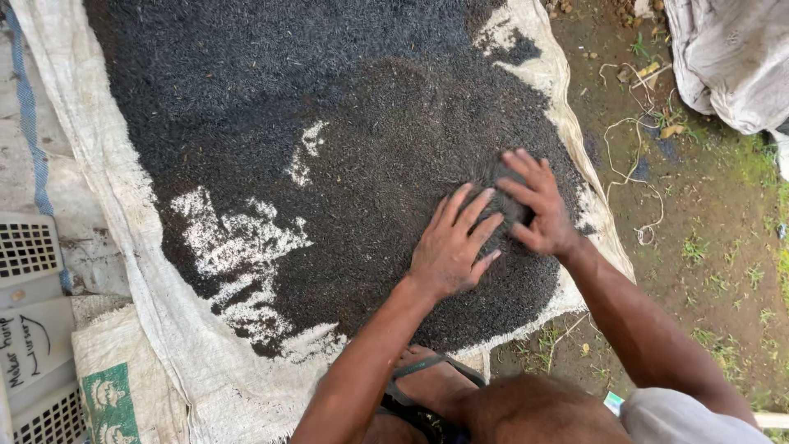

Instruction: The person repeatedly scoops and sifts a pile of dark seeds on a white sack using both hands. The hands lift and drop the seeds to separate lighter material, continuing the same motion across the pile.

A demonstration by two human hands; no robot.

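The fingers (pixel 475 215) of the left hand (pixel 450 247) are spread and laid flat on a small heap (pixel 503 205) of fine black seeds, nothing being gripped. The fingers (pixel 526 177) of the right hand (pixel 538 205) are likewise spread and pressed against the far side of the same heap, so that the heap is cupped between the two hands; the fingertips of both lie close together, nearly touching. Two hands are counted, both belonging to the one person.

The heap is part of a wide layer of black seeds (pixel 329 99) spread over one white woven sheet (pixel 156 271) laid on the ground. In the layer several bare patches (pixel 234 242) are seen where the white sheet shows through, the largest to the left of the hands and a smaller one (pixel 306 152) above it.

Below the hands, one foot in a strapped sandal (pixel 431 374) is set at the near edge of the sheet. At the left edge, part of one pale plastic crate (pixel 29 263) with a gridded wall is seen; its contents cannot be told. Beside it lies one woven sack (pixel 111 386) with green print. To the right, bare soil (pixel 707 247) with sparse grass carries a loose pale string (pixel 633 168), and one pale bundled cloth (pixel 731 57) lies in the upper right corner.
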